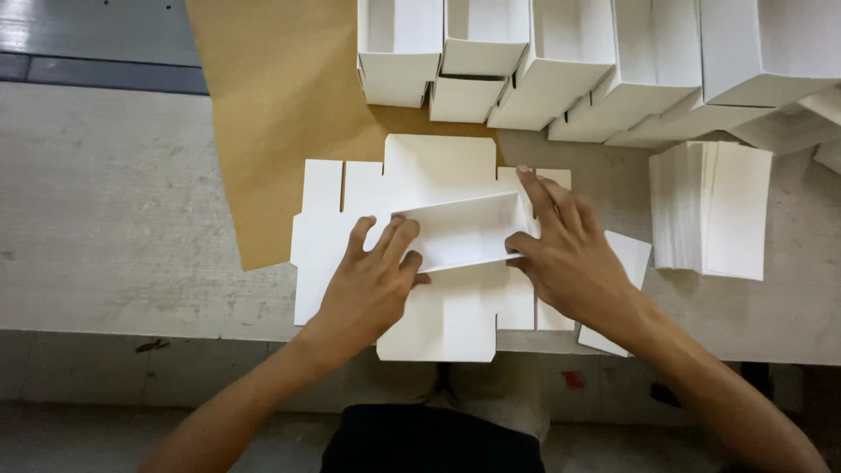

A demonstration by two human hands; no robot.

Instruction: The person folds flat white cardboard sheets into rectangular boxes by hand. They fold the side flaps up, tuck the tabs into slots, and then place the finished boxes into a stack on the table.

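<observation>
Grey, scuffed tabletop (131,219) spreads below us, with a sheet of brown paper (280,114) laid over its middle. On that paper and the bare surface lies our flat white cardboard blank (442,311), slotted along its upper edge. We press our left hand (372,285) down on it, fingers bent and pinching the left end of a raised flap (460,229) that stands up as a shallow trough. Our right hand (569,254) grips the flap's right end, thumb underneath, fingers spread flat above. A row of folded white boxes (561,61) crowds the far edge, touching one another, close behind the blank. To the right, near our right hand, sits a stack of flat white sheets (714,210), and another loose sheet (626,263) lies partly under that wrist.
</observation>
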